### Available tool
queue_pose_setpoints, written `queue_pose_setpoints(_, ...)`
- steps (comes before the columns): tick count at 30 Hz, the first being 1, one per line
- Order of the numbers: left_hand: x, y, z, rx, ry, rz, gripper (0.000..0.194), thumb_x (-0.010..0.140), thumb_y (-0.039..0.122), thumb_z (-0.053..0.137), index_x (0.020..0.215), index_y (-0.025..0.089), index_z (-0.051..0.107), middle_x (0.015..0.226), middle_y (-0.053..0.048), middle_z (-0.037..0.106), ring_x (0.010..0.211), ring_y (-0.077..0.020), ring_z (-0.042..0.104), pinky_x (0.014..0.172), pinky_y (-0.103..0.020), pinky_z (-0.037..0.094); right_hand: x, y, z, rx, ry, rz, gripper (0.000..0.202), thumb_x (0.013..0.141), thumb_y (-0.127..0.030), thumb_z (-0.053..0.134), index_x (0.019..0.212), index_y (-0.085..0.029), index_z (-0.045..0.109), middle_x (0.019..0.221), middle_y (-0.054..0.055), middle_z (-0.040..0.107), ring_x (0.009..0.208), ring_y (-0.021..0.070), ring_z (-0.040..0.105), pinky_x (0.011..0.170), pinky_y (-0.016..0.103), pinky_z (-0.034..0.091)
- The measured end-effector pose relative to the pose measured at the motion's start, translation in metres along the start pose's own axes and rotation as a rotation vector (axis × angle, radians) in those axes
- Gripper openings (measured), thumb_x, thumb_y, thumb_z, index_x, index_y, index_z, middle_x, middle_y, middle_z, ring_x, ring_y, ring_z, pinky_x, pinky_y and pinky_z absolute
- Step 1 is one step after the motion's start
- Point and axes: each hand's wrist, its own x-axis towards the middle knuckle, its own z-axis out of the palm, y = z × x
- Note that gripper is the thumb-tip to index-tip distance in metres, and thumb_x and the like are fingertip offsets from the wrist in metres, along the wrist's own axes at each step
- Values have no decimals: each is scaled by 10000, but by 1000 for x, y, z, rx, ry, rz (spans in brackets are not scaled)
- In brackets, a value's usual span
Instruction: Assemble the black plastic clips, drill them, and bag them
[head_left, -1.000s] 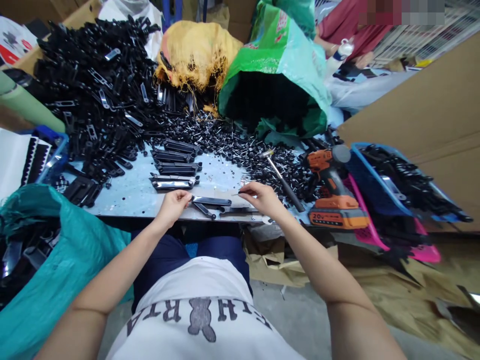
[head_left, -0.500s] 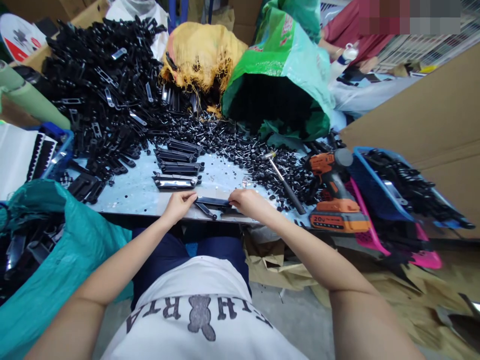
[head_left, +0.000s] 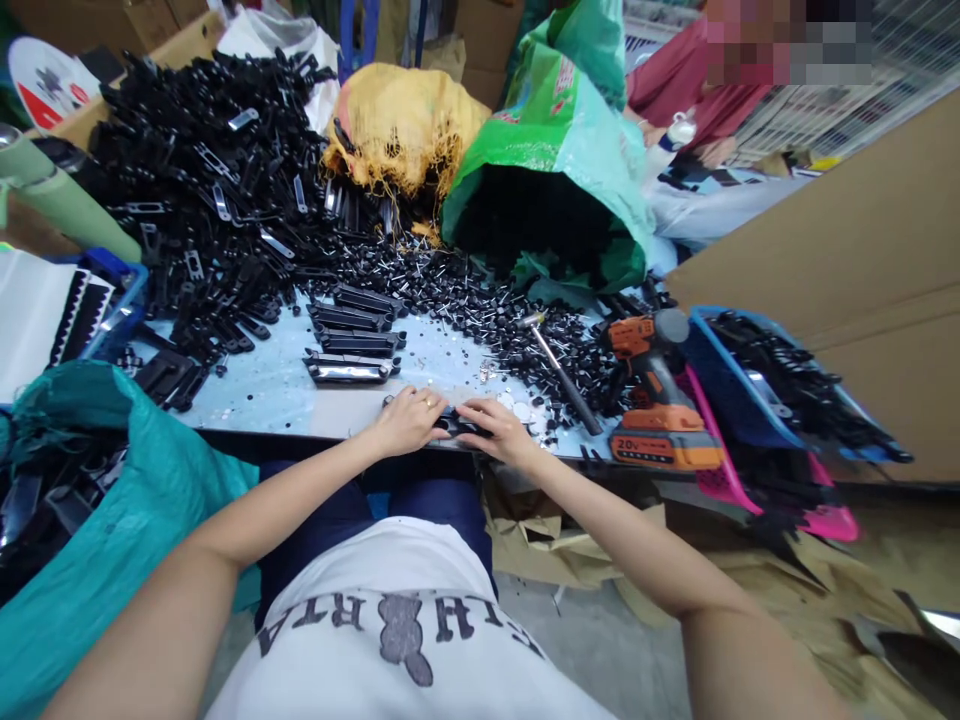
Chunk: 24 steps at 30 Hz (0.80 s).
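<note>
At the table's front edge, my left hand [head_left: 411, 422] lies over the left end of a long, narrow black part [head_left: 450, 424], fingers curled down on it. My right hand [head_left: 499, 432] grips the same part's right end, its fingers and thumb closed round it. Both hands cover much of the part, so its details are hidden. Just beyond my left hand lies a row of several similar black assembled parts [head_left: 358, 342]; the nearest one [head_left: 352, 372] has a shiny face. Small round pieces [head_left: 534, 410] lie right of my right hand.
A hammer [head_left: 561, 375] and an orange cordless drill [head_left: 656, 390] are on the right. Black pieces heap at the back left [head_left: 202, 190], with pins [head_left: 450, 280] along the middle. A green sack [head_left: 570, 140], blue basket [head_left: 739, 390] and teal sack [head_left: 172, 480] surround the table. A co-worker's sleeve [head_left: 675, 75] shows behind.
My hands have come closer together. My left hand has turned palm down and moved right over the black part. The view has shifted slightly.
</note>
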Motion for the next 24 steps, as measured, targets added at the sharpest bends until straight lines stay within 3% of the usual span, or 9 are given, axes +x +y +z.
queue_pose_setpoints(4, 9, 5, 5, 26, -54, -7, 453, 848, 505, 455, 1097, 129, 502, 1021, -129, 581, 990, -260, 511, 819, -360, 368, 0, 11, -2, -49, -78, -63, 482, 842, -374, 565, 1293, -243, 458, 1041, 94, 590, 930, 188, 562, 781, 333, 485)
queue_pose_setpoints(8, 5, 14, 8, 59, -1, -132, 362, 866, 432, 453, 1056, 129, 509, 1014, -127, 564, 985, -262, 498, 795, -357, 370, -1, 11, 2, -95, -69, -44, 443, 869, -378, 522, 1277, -213, 469, 948, 78, 611, 857, 174, 564, 731, 300, 472)
queue_pose_setpoints(12, 2, 14, 10, 86, 0, -85, 391, 878, 450, 435, 1102, 137, 503, 1033, -116, 572, 988, -243, 502, 818, -345, 368, -2, 6, -1, -247, -118, -35, 437, 886, -446, 463, 1231, -181, 507, 950, 94, 618, 841, 178, 564, 695, 281, 441)
queue_pose_setpoints(15, 2, 8, 9, 166, 30, -109, 397, 896, 435, 405, 1064, 103, 540, 963, -135, 596, 925, -247, 532, 755, -347, 386, 0, 2, -9, -453, -134, 18, 475, 858, -550, 437, 975, -129, 623, 834, 105, 622, 755, 185, 563, 625, 268, 392)
queue_pose_setpoints(18, -6, 2, 4, 172, 115, -128, 436, 903, 451, 369, 840, 89, 606, 796, -139, 610, 798, -233, 567, 660, -331, 405, 6, -10, -24, -542, -55, 56, 550, 845, -610, 396, 624, -137, 569, 579, 61, 543, 564, 147, 502, 530, 256, 304)
queue_pose_setpoints(21, -30, 8, -7, 8, 307, -94, 461, 907, 466, 352, 718, 126, 599, 696, -101, 597, 700, -188, 573, 598, -300, 422, 17, -39, -48, -324, -7, -62, 572, 859, -620, 348, 567, -156, 514, 517, 29, 485, 485, 116, 439, 492, 260, 248)
queue_pose_setpoints(24, -62, 30, -16, -194, 477, -64, 339, 912, 408, 398, 859, 149, 610, 844, -76, 618, 757, -146, 579, 668, -288, 474, 27, -79, -64, 201, -72, -219, 577, 884, -616, 268, 613, -171, 516, 508, 11, 460, 473, 111, 431, 484, 259, 263)
